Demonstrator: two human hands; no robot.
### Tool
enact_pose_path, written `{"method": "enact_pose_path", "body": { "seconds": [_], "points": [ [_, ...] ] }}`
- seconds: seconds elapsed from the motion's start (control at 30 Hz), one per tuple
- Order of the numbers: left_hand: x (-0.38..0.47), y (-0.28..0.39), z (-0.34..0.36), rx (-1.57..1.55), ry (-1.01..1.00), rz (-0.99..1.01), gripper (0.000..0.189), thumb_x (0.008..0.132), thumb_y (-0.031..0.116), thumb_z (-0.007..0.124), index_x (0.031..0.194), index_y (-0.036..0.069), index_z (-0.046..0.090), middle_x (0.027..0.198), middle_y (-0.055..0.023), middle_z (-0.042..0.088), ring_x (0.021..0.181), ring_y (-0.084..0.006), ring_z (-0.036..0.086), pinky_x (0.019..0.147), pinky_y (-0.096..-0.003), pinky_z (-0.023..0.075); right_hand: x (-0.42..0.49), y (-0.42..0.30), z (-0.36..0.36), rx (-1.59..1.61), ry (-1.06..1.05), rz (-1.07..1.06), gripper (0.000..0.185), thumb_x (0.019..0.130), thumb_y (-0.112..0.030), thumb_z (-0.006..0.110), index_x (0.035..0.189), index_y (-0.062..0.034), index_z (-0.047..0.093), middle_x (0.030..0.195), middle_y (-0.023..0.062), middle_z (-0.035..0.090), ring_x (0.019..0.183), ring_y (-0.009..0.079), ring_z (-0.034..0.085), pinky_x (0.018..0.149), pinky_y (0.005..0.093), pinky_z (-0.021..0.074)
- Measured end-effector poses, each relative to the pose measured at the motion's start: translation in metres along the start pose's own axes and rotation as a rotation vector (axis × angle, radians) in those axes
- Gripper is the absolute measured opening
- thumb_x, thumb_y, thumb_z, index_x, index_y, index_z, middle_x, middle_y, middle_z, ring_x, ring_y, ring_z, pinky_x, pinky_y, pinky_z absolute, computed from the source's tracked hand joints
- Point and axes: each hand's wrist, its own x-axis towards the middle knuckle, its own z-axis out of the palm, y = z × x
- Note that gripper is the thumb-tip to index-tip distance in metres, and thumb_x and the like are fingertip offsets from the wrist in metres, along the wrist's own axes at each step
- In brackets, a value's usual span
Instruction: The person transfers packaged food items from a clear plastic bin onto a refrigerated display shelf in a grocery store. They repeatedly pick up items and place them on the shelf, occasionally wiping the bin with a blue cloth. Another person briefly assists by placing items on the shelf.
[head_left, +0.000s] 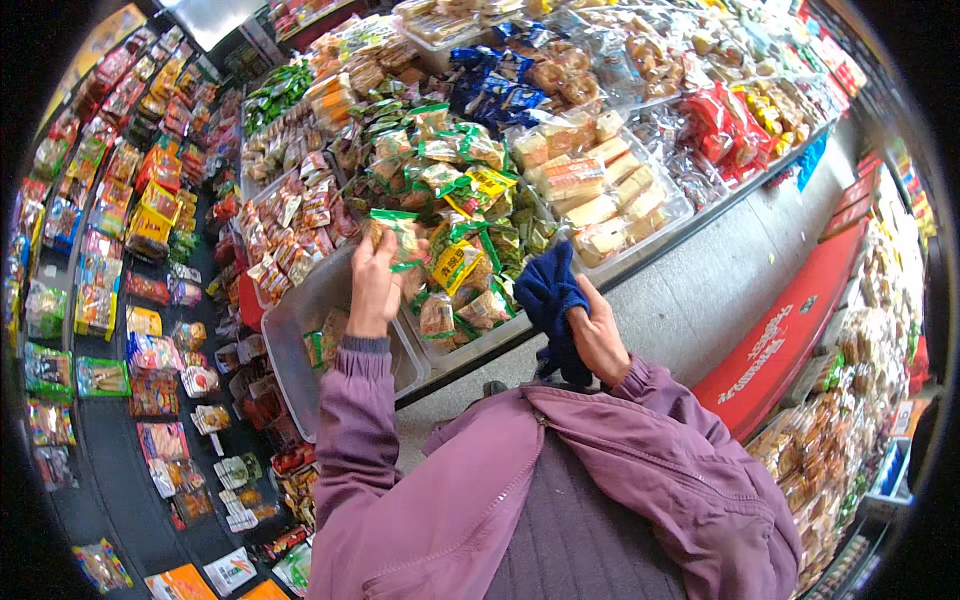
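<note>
My left hand holds a small snack packet with green ends and a clear middle, above the near corner of the display. Bunched in my right hand is a dark blue cloth, held over the display's front edge. Between my hands lies a heap of similar green-ended packets, some with yellow labels bearing writing. Below my left forearm, a clear plastic bin has a few packets at its bottom. Right of the heap, a plastic tray holds wrapped bread pieces.
Shelves of bagged snacks curve along the left. Further bins hold blue packets, red bags and small wrapped snacks. A red panel with writing fronts another packed display on the right. Grey tiled floor lies between.
</note>
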Motion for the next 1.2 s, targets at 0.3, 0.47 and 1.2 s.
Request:
{"method": "enact_pose_path", "body": {
  "seconds": [0.3,0.47,1.2],
  "points": [
    [-0.115,-0.034,0.086,-0.027,-0.189,-0.099,0.025,0.097,0.008,0.053,0.121,0.001,0.058,0.113,-0.0014,0.06,0.101,-0.0101,0.054,0.089,-0.0278,0.0447,0.017,-0.013,0.049,-0.544,-0.023,-0.368,0.04,0.08,-0.013,0.062,0.118,-0.0116,0.052,0.105,0.0232,0.06,0.088,0.0466,0.058,0.077,0.0506,0.0473],
    [-0.135,0.016,0.058,0.229,-0.426,-0.232,0.026,0.101,0.019,0.053,0.112,-0.003,0.062,0.098,-0.0026,0.065,0.087,-0.0098,0.058,0.079,-0.0255,0.0475,0.042,0.019,0.054,-0.223,0.091,-0.022,0.028,0.091,-0.018,0.053,0.116,-0.0049,0.053,0.093,0.0273,0.062,0.088,0.0416,0.063,0.077,0.046,0.0488],
    [-0.101,-0.021,-0.113,1.339,0.018,0.07,0.043,0.094,0.014,0.059,0.134,-0.001,0.052,0.129,-0.0182,0.056,0.118,-0.0319,0.055,0.099,-0.0408,0.0439,-0.02,0.058,0.024,0.068,-0.27,0.114,0.034,0.095,-0.022,0.046,0.12,-0.0009,0.056,0.103,0.0114,0.065,0.094,0.0169,0.056,0.085,0.0342,0.0462]
  ]
}}
